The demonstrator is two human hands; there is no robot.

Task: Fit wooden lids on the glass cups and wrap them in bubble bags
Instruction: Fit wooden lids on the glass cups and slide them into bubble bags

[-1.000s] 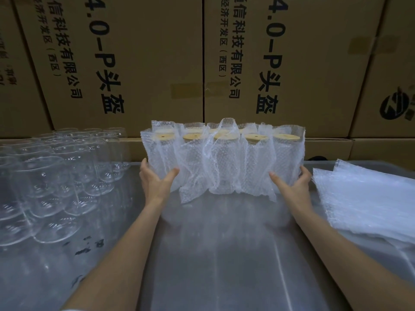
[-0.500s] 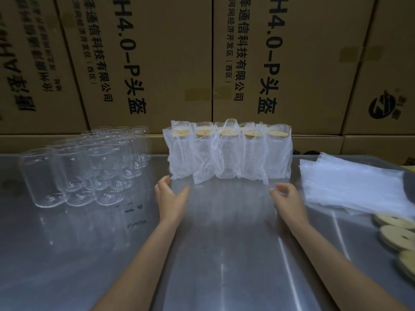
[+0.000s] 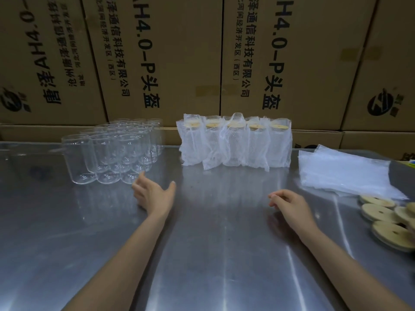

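Several wrapped cups [image 3: 234,143] with wooden lids stand in a row at the back of the steel table, each inside a bubble bag. A cluster of bare glass cups [image 3: 116,151] stands at the back left. My left hand [image 3: 152,194] hovers empty just right of the nearest cups, fingers straight and spread. My right hand [image 3: 288,204] is empty over the table's middle, fingers loosely curled. A stack of flat bubble bags [image 3: 345,173] lies at the right, with several round wooden lids [image 3: 379,213] in front of it.
The steel table [image 3: 213,254] spreads bare between and in front of my arms. Stacked printed cardboard boxes [image 3: 175,63] form a wall right behind the table's back edge.
Both hands have let go of the wrapped row and drawn back toward me. My left hand has drifted left toward the bare cups. The view has pulled back, showing more of the table.
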